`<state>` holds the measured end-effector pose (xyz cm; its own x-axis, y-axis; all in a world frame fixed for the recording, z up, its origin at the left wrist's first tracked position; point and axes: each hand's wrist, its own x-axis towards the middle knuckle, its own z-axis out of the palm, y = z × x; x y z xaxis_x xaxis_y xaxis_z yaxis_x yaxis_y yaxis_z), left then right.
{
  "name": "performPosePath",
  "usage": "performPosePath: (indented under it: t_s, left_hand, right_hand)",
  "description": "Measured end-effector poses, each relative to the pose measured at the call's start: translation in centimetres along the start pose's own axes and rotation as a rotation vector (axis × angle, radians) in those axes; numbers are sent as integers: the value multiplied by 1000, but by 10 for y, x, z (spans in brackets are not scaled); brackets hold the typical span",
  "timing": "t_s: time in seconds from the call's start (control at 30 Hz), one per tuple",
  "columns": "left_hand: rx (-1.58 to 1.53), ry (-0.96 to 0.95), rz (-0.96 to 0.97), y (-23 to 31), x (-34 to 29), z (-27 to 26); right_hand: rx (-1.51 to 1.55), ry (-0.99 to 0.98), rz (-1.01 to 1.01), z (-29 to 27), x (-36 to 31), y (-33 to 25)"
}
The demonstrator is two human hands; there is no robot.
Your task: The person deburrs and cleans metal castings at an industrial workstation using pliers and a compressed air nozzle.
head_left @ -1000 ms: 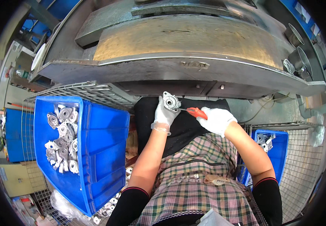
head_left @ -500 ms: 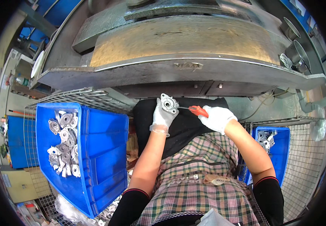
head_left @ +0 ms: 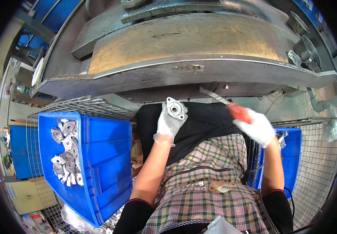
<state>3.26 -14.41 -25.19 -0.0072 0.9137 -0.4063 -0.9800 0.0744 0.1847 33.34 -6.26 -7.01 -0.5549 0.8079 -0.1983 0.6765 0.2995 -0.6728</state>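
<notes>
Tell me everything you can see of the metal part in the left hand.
The metal part is silvery grey, apparently cast: a roughly diamond-shaped piece with a round middle, a dark central hole and holed ears at its upper-left and lower-right ends. The gloved left hand holds it over the black cloth, one face toward the camera. The red-handled tool is clear of it.

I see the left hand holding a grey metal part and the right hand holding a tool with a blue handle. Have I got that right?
Not quite: the tool has a red handle, not a blue one, as the head view shows. The right hand does hold it, and the left hand holds the grey metal part.
</notes>
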Motion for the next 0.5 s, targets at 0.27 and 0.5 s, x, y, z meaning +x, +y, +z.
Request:
performPosePath:
  t_s: [0.27,0.5]
  left_hand:
    - [-7,-93,-75,-27,-24,70]
    - [18,-91,-162,-48,-34,99]
  right_hand:
    - [230,916,269,-147,-72,135]
    - [73,1341,366,-220,-116,300]
